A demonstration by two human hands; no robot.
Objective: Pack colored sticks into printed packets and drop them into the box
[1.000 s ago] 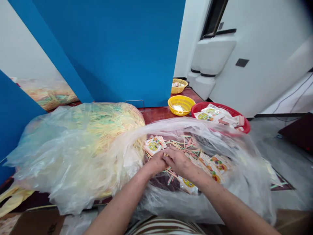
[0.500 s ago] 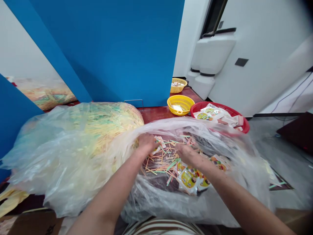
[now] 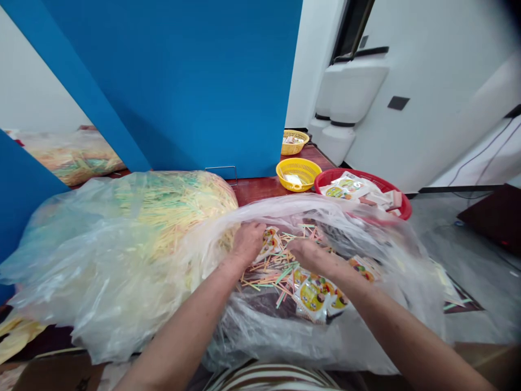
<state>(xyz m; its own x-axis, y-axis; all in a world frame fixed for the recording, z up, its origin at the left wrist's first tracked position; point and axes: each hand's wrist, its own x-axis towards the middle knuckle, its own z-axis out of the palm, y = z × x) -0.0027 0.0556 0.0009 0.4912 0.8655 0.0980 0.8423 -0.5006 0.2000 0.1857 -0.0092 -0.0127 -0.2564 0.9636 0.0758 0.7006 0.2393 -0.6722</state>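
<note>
My left hand (image 3: 248,243) rests at the inner edge of a clear plastic bag (image 3: 325,342), right beside a printed sachet (image 3: 269,244). My right hand (image 3: 311,252) is bent downward over a heap of thin pastel sticks (image 3: 266,271), with its fingertips hidden among them. Just below it lie more colourful printed sachets (image 3: 313,296). To the left, a big transparent bag of yellow and green sticks (image 3: 171,212) bulges against my left wrist. Whether either hand grips anything cannot be seen.
A red basin of sachets (image 3: 362,187) and a yellow basket (image 3: 297,174) stand on a wooden table (image 3: 256,190), with another yellow basket (image 3: 293,142) behind them. Blue panels (image 3: 163,81) rise at the back. A cardboard box (image 3: 61,377) sits low at the left.
My hands have moved apart from their position together over the sticks, the left toward the bag's far edge. More sticks and sachets now show between them.
</note>
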